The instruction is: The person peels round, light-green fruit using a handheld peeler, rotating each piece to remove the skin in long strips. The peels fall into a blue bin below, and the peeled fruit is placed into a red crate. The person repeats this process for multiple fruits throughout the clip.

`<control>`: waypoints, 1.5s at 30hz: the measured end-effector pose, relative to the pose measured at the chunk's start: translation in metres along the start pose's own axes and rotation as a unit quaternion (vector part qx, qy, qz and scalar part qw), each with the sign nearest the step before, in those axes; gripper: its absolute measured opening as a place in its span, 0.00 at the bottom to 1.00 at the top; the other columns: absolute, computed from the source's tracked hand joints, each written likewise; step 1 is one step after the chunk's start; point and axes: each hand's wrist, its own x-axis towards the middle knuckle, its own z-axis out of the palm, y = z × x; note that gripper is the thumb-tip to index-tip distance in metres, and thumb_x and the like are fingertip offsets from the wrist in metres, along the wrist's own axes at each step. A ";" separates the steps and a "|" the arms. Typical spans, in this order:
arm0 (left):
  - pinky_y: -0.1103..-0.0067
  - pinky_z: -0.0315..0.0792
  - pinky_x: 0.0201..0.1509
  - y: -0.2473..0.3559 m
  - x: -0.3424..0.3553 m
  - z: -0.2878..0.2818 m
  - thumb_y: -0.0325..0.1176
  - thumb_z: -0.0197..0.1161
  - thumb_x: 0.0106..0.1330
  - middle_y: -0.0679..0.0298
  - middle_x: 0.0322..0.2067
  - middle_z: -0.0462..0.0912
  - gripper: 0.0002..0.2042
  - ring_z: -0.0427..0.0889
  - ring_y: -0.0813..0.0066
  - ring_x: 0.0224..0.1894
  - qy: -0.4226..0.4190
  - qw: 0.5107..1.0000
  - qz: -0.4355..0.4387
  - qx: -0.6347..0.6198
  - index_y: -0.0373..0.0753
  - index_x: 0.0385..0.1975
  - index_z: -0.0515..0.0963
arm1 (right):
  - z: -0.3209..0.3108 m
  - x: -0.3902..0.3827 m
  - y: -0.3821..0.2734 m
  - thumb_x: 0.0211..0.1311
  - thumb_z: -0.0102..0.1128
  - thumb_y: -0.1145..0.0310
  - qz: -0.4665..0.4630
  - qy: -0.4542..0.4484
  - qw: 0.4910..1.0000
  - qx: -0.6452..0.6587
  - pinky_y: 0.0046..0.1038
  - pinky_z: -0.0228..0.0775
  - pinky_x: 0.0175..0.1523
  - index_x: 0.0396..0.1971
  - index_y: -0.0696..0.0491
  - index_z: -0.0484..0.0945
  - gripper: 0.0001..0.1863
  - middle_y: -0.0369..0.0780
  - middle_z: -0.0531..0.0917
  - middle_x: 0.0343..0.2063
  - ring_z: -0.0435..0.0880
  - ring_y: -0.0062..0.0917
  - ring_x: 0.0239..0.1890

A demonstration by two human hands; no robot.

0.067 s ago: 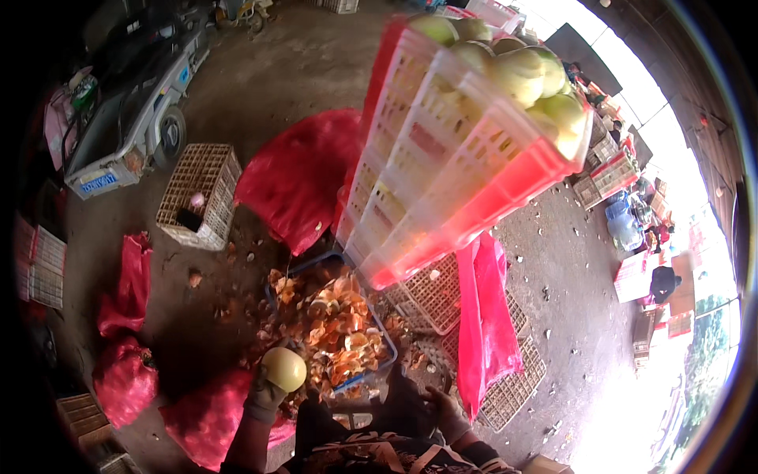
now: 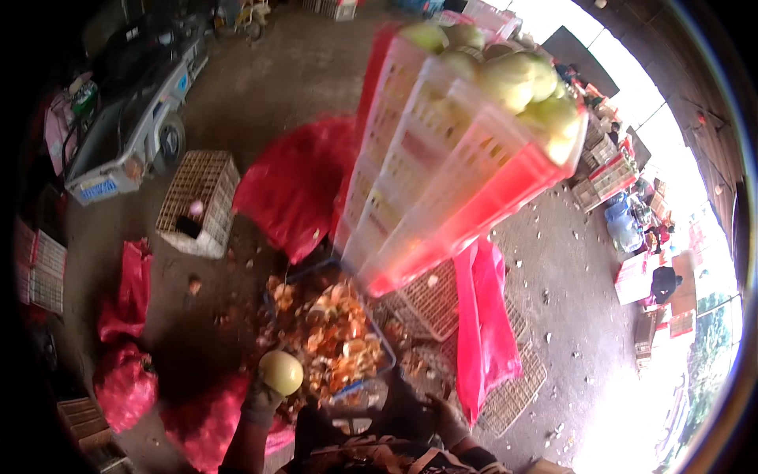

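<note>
A peeled pale yellow-green onion [image 2: 281, 373] sits in my left hand [image 2: 259, 404], whose dark-gloved fingers are closed round its lower left side. My right hand [image 2: 448, 423] is beside my right thigh with its fingers curled; whatever they hold, if anything, is too small and blurred to make out. Between and ahead of my knees lies a blue-rimmed bin [image 2: 388, 347] heaped with brown onion skins [image 2: 335, 324]. Beyond it on the right towers a tall stack of white and red plastic crates [image 2: 426, 174], topped with peeled onions [image 2: 513, 79].
Red mesh sacks of onions [image 2: 209, 419] stand by my left arm, another sack [image 2: 126, 385] farther left. A large red sack [image 2: 296, 186] leans behind the bin. A wicker-like crate [image 2: 197, 201] holds a dark phone-like object. Pink sacking [image 2: 482, 324] drapes over low crates [image 2: 517, 387] at right.
The whole view has tipped slightly, so the scene sits a little lower. My left hand still grips the onion, and my right hand stays beside my thigh.
</note>
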 end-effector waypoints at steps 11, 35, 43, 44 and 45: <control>0.62 0.68 0.58 -0.027 0.078 0.255 0.40 0.74 0.44 0.53 0.54 0.70 0.46 0.70 0.60 0.57 -0.188 0.932 0.193 0.241 0.35 0.63 0.55 | 0.262 0.005 -0.217 0.63 0.52 0.61 -0.187 -0.032 0.949 -0.251 0.25 0.72 0.28 0.53 0.54 0.67 0.21 0.43 0.78 0.38 0.78 0.29 0.26; 0.72 0.65 0.57 -0.101 0.118 0.509 0.26 0.68 0.53 0.55 0.49 0.72 0.28 0.70 0.66 0.54 -0.327 0.584 0.384 0.636 0.30 0.54 0.64 | 0.364 -0.112 -0.287 0.64 0.51 0.58 -0.432 -0.189 0.834 -0.287 0.16 0.66 0.19 0.57 0.56 0.59 0.26 0.37 0.76 0.28 0.74 0.22 0.17; 0.72 0.68 0.50 -0.143 0.114 0.443 0.35 0.64 0.57 0.59 0.48 0.68 0.31 0.68 0.68 0.49 -0.318 0.759 0.147 0.549 0.36 0.59 0.57 | 0.409 -0.105 -0.249 0.65 0.49 0.59 -0.497 -0.423 0.657 -0.378 0.28 0.73 0.31 0.53 0.57 0.65 0.21 0.42 0.77 0.32 0.78 0.25 0.29; 0.73 0.69 0.48 -0.140 0.116 0.443 0.35 0.64 0.58 0.58 0.46 0.70 0.30 0.69 0.68 0.47 -0.319 0.775 0.145 0.526 0.35 0.58 0.58 | 0.418 -0.109 -0.252 0.65 0.50 0.60 -0.498 -0.419 0.632 -0.421 0.29 0.73 0.32 0.51 0.57 0.67 0.20 0.43 0.77 0.32 0.78 0.25 0.29; 0.73 0.70 0.47 -0.132 0.109 0.441 0.34 0.64 0.58 0.58 0.43 0.71 0.29 0.71 0.68 0.44 -0.316 0.792 0.144 0.503 0.34 0.57 0.60 | 0.431 -0.115 -0.251 0.65 0.50 0.60 -0.493 -0.425 0.605 -0.459 0.29 0.73 0.33 0.49 0.57 0.69 0.18 0.43 0.77 0.33 0.78 0.26 0.30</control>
